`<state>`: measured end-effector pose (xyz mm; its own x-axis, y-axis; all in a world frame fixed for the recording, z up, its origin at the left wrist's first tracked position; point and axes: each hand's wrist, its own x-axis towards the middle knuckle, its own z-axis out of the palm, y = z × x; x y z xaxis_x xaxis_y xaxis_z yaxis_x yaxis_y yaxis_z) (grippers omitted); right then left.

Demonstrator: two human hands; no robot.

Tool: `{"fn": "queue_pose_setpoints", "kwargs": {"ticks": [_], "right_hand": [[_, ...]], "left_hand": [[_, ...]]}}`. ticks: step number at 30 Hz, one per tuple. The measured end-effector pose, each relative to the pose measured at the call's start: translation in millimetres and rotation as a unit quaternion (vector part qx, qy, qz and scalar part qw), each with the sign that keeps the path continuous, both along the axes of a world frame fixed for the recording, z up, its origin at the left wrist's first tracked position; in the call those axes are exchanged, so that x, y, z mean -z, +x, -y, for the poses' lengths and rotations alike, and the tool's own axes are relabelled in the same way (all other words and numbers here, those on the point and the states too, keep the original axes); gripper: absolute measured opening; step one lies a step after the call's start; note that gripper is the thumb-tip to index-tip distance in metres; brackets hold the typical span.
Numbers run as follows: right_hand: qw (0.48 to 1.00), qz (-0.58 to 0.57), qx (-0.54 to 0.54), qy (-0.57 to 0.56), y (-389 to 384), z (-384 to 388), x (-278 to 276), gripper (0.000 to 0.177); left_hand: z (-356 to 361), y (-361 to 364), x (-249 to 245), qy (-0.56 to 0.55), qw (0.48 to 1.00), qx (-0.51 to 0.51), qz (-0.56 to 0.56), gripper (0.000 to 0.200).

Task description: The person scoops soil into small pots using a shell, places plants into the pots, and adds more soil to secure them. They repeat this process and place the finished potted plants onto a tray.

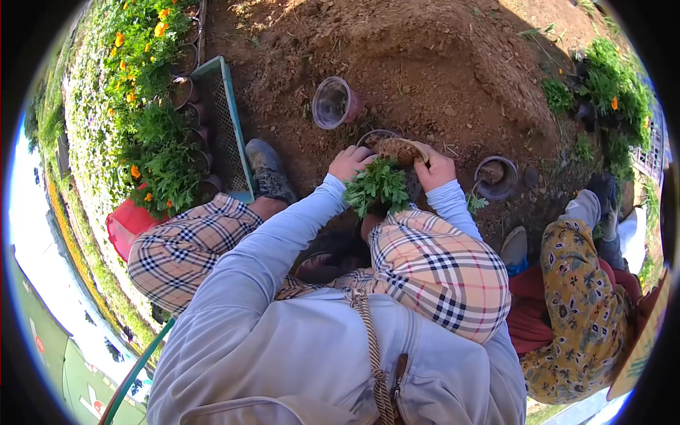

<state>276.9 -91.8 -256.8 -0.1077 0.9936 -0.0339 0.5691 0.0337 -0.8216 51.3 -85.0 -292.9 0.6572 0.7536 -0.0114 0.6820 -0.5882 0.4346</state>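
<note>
A leafy green plant is between my hands, its foliage toward me. Just beyond the leaves is a brown, soil-covered rounded rim, which looks like a tilted pot. My right hand is closed on the right side of this rim, thumb on the near side. My left hand is closed at its left side, beside the leaves, with the fingertips partly hidden. Behind them shows the rim of a clear plastic pot. Another clear pot lies tilted on the soil farther out.
To the right stands a pot with soil in it, a small sprig beside it. At left are a green plastic crate, orange-flowered potted plants and a red container. Another person squats at right, and a soil mound rises ahead.
</note>
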Motion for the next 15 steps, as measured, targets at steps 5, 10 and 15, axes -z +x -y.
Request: {"fn": "queue_pose_setpoints", "kwargs": {"ticks": [5,10,15], "right_hand": [[0.994,0.010,0.076,-0.074,-12.6,2.7,-18.9,0.031],[0.999,-0.017,-0.009,-0.044,-15.2,5.0,-26.4,0.033],[0.973,-0.111,0.164,-0.118,-4.0,9.8,-1.9,0.029]], "left_hand": [[-0.5,13.0,-6.1,-0.117,0.959,-0.223,0.130,0.023],[-1.2,22.1,19.2,-0.477,0.675,-0.337,0.451,0.030],[-5.3,32.5,18.9,-0.506,0.666,-0.345,0.425,0.032]]}}
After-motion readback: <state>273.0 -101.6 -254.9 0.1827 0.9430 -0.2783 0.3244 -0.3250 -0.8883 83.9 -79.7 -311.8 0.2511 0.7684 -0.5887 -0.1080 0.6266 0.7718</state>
